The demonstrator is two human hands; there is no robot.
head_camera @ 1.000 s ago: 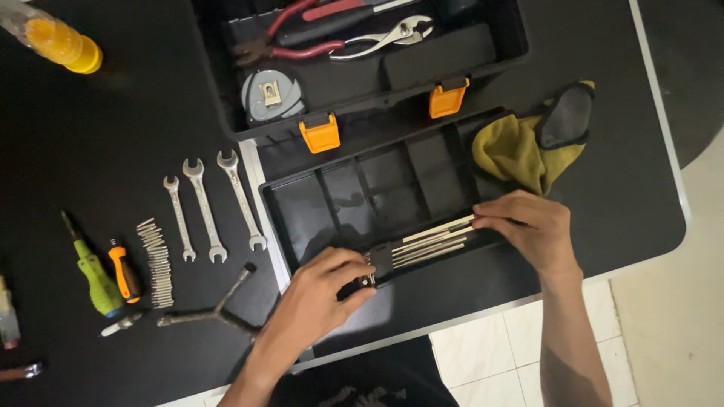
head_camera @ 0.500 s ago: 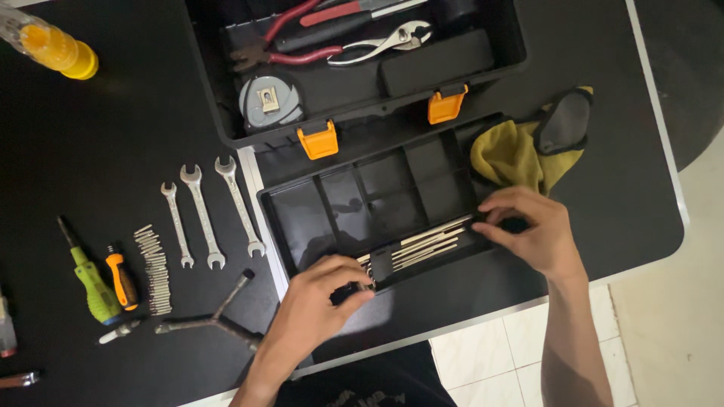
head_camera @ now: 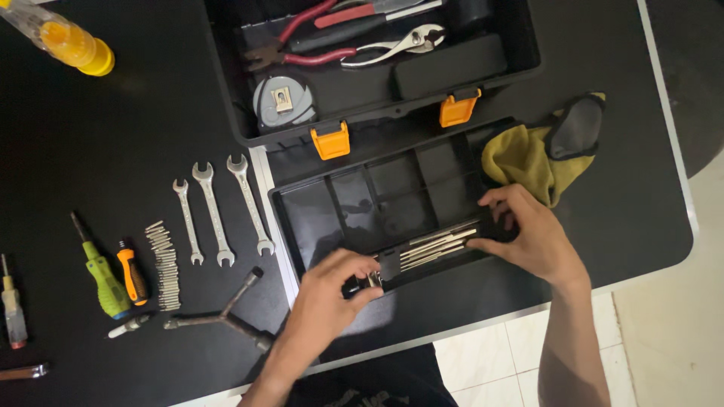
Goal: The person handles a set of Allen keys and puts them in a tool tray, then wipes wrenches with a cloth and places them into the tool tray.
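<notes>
**Both hands on a key set in the black tray**

Left hand pinches the dark holder end of a set of thin metal hex keys, thumb and fingers closed on it at the tray's front edge; right hand curls around the far tips of the same keys, fingers bent and closed on that end; exact grip under the fingers hidden. The keys lie fanned in the long front compartment of a black divided tray; the other compartments show only bare plastic. The tray sits on a black table, just in front of an open black toolbox with two orange latches; inside the box: red-handled pliers, silver pliers, a grey tape measure. A yellow and grey cloth lies beside the tray's right end, just above the right hand. Left of the tray: three open-ended spanners in a row; a row of small bits; an orange screwdriver; a green screwdriver; a three-way wrench near the left wrist. A yellow-capped bottle lies at the top left corner; pale tiled floor shows past the table edge.
</notes>
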